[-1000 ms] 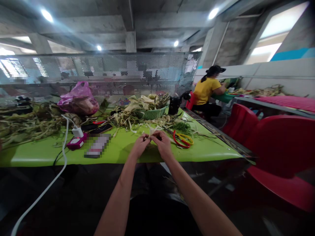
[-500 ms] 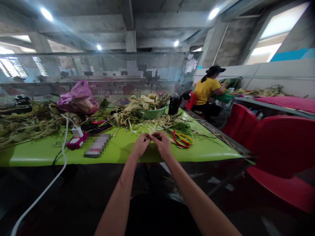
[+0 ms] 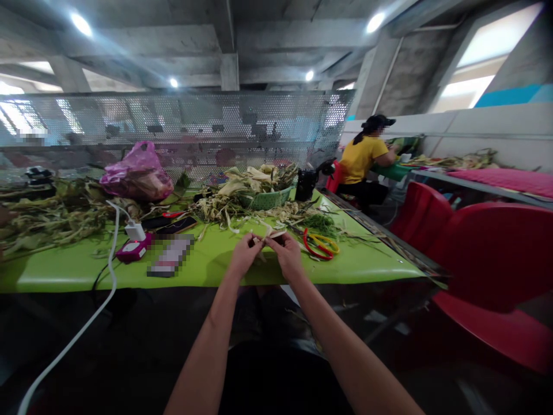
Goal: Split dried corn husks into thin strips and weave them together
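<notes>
Above the front edge of the green table (image 3: 207, 271), my left hand (image 3: 244, 253) and my right hand (image 3: 287, 255) meet fingertip to fingertip. Both are closed in a pinch on a pale dried husk strip (image 3: 272, 233), whose ends poke out above and below the fingers. My fingers hide its middle. Right of my right hand lie scissors (image 3: 318, 246) with red and yellow handles. Beyond the hands, loose husk scraps surround a green basket (image 3: 270, 199) heaped with dried husks (image 3: 250, 180).
Left are a phone (image 3: 171, 255), a purple power strip (image 3: 133, 248) with a white cable, a pink plastic bag (image 3: 140, 173) and piled dried leaves (image 3: 56, 222). A black holder (image 3: 305, 185) stands behind. Red chairs (image 3: 492, 253) and a person in yellow (image 3: 363, 155) are to the right.
The husk strip between my fingers has turned, its upper end now leaning right over my right hand. My left hand has shifted slightly left. A blurred dark shape has appeared at the left edge.
</notes>
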Action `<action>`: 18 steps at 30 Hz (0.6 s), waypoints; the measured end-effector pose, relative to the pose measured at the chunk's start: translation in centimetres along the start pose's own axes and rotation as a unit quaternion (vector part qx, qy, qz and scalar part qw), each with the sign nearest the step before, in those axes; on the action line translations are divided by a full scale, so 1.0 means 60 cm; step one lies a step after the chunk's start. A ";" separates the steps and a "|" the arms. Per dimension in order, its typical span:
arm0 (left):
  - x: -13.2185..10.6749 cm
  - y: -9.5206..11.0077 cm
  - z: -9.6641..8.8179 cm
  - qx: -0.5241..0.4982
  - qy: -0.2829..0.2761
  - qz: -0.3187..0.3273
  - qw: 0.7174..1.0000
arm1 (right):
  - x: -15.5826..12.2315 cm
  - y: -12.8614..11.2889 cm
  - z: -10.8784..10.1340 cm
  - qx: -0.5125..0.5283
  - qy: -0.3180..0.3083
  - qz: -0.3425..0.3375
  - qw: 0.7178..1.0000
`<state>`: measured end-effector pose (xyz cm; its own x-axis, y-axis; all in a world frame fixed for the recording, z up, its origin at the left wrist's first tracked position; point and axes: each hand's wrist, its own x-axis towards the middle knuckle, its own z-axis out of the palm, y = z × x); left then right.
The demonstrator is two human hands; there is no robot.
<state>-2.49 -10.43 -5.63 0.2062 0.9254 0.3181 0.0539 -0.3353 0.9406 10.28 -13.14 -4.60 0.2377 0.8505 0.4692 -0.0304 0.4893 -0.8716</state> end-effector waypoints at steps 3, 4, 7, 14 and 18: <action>0.002 0.001 0.000 -0.013 0.023 -0.016 1.000 | 0.002 0.003 0.001 0.006 0.007 0.005 1.000; 0.002 0.003 0.000 -0.009 0.021 -0.013 1.000 | 0.002 0.004 0.001 0.004 0.008 0.006 1.000; 0.001 0.008 0.002 0.007 -0.002 0.001 1.000 | 0.002 0.004 -0.001 -0.001 0.023 0.007 1.000; 0.003 0.003 0.002 0.013 -0.020 0.006 1.000 | 0.001 0.008 0.001 0.019 0.032 0.000 0.999; 0.003 0.005 0.001 -0.008 -0.014 0.022 1.000 | 0.001 0.007 0.005 0.021 0.035 0.011 0.999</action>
<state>-2.40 -10.37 -5.31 0.2357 0.9043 0.3559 0.0292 -0.3726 0.9275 10.00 -12.81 -4.90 0.3045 0.8458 0.4380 -0.0760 0.4799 -0.8740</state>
